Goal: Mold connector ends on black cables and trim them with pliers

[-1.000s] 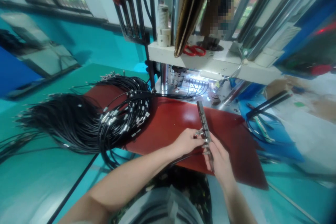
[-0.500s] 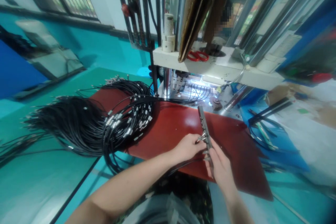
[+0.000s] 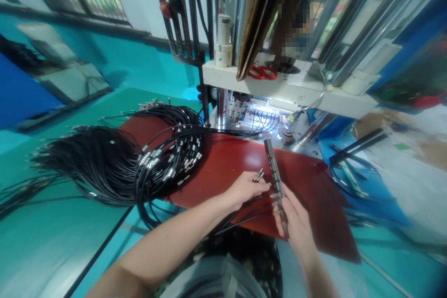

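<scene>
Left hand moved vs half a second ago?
Yes. Against the white machine beam, the left hand has shifted slightly toward picture left, away from the dark metal bar.

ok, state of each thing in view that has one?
Left hand: pinching small metal parts
Right hand: gripping dark metal bar
Dark metal bar: held over red sheet
Red sheet: partly covered
Black cable bundle: heaped, partly on red sheet
Press bed: brightly lit
Small metal parts: apart from bar
</scene>
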Available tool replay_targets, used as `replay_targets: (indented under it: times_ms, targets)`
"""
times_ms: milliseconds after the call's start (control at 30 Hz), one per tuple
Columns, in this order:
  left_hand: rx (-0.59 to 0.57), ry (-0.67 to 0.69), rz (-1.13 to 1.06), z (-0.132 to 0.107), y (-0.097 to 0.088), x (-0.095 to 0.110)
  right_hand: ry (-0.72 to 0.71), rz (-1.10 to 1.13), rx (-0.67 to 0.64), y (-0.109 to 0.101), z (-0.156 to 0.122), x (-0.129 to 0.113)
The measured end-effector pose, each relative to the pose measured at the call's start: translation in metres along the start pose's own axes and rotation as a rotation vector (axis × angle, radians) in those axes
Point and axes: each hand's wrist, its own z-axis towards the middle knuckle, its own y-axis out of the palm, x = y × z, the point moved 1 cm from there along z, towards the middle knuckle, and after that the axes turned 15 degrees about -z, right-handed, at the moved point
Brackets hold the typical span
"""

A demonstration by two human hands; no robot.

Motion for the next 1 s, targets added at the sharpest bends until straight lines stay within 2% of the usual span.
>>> replay_targets:
  times_ms: [333, 500, 633, 767, 867, 1000]
  targets:
    - [-0.015, -0.017, 0.027, 0.004, 0.0007, 0.0006, -0.039, -0.135, -0.069, -0.002, 0.0031, 0.0019]
    - [0.013, 0.111, 0.09, 0.0057, 0.0034, -0.0007, -0.128, -0.289, -0.074, 0.0015, 0.0035, 0.0005]
    - [-0.002, 0.185, 0.085, 0.0053, 0.0007, 0.0, -0.082, -0.195, -0.056, 0.0019, 0.0034, 0.0008]
    - [0.107, 0.275, -0.078, 0.0032, -0.0045, -0.0003, -0.041, -0.097, -0.015, 0.0013, 0.0027, 0.0018]
    - [0.134, 0.318, -0.188, 0.0017, -0.0047, -0.0039, -0.037, -0.076, -0.007, 0.0015, 0.0021, 0.0014]
    - [0.193, 0.313, -0.135, 0.0021, -0.003, -0.0061, -0.033, -0.076, -0.018, 0.0012, 0.0009, 0.0016]
